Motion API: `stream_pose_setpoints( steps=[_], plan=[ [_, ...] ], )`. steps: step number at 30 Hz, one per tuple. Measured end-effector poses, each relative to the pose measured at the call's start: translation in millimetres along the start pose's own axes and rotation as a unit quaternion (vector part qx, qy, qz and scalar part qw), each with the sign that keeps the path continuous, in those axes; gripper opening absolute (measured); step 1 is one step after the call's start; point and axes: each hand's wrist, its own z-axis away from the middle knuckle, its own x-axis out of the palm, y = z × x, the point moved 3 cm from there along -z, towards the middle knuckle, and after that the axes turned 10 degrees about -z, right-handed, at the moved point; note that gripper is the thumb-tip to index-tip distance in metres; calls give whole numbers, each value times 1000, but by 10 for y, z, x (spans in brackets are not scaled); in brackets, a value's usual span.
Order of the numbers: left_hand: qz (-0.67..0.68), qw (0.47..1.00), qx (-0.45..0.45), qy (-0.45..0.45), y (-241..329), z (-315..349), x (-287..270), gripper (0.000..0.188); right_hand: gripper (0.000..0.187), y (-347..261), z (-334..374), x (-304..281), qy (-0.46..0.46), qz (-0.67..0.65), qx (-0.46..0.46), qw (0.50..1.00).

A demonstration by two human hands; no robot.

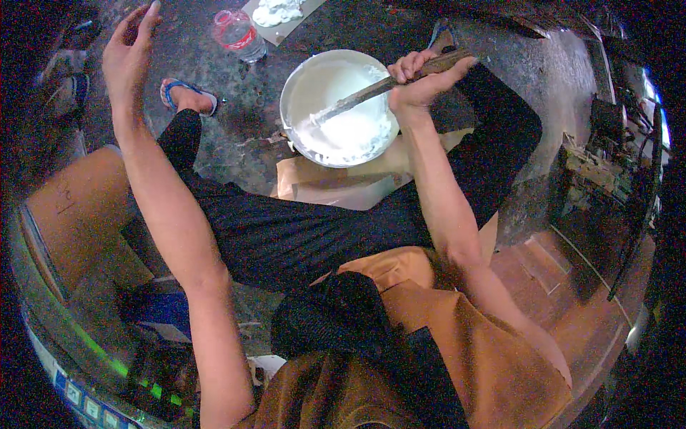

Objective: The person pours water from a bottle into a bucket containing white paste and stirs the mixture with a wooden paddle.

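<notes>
Between my legs stands a round metal pot (289,134) holding a white, creamy mixture (350,118), with white smears along its rim. My right hand (421,82) is closed around the upper end of a wooden stick (364,94). The stick slants down to the left over the rim, and its white-coated lower end reaches into the pot. My left hand (130,61) is raised at the upper left, away from the pot. It holds nothing, and its thumb stands apart from the partly bent fingers.
A clear plastic bottle (243,37) with a red label stands beyond the pot. Near it, a white heap (277,11) lies on a flat board (286,30). Brown cardboard (307,179) lies under the pot's near side. A cardboard box (78,200) stands at my left.
</notes>
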Motion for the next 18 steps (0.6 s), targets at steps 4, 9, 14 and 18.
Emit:
stream_pose_setpoints(
  steps=[4, 9, 14, 18],
  plan=[
    [-2, 1000, -21, -3, 32, 23, -1, 43, 80, -166, 81, 118, -19, 36, 6, 999],
    [3, 1000, 17, -1, -67, -24, -11, 42, 80, -312, 127, 306, -33, 38, -23, 998],
    [-17, 1000, 22, -3, 25, -12, 13, 40, 79, -109, 57, 158, -38, 24, -60, 997],
    [-6, 1000, 9, -4, 56, 13, 13, 41, 73, 33, 20, 6, -8, 5, -29, 1000]
  ],
)
